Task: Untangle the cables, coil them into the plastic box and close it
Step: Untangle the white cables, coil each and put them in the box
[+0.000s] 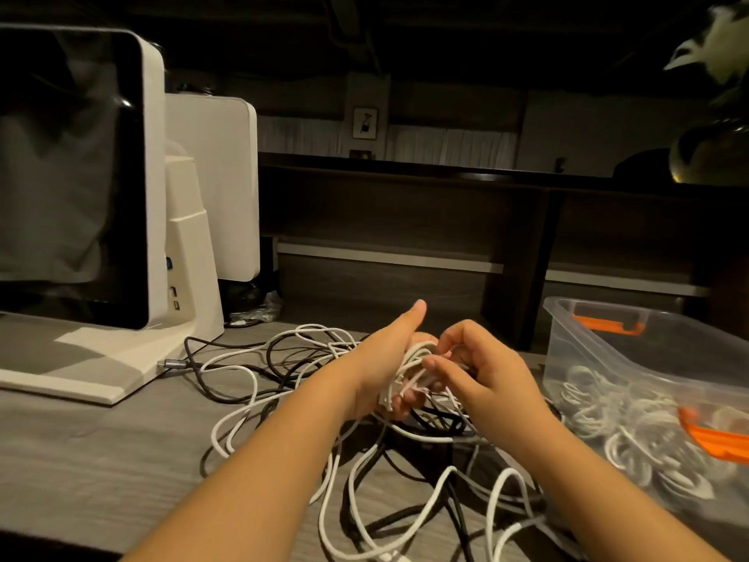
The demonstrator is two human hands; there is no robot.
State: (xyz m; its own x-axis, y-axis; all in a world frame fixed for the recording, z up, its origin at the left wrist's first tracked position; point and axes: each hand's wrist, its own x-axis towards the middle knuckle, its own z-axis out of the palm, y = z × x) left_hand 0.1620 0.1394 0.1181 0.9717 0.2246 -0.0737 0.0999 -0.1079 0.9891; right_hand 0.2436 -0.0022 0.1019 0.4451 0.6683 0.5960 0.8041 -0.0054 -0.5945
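Note:
A tangle of white and black cables [283, 383] sprawls over the grey desk in front of me. My left hand [389, 358] holds a small coil of white cable [417, 358] wound round its fingers, thumb pointing up. My right hand [482, 371] pinches a strand of that white cable right beside the coil. The clear plastic box [608, 350] stands open at the right, with several coiled white cables [624, 432] inside and orange latches [608, 324] on its ends.
A white monitor with a dark screen [73, 176] stands on its base at the left, a black cable plugged in near its foot. A second white device [219, 176] sits behind it. Dark shelving runs along the back.

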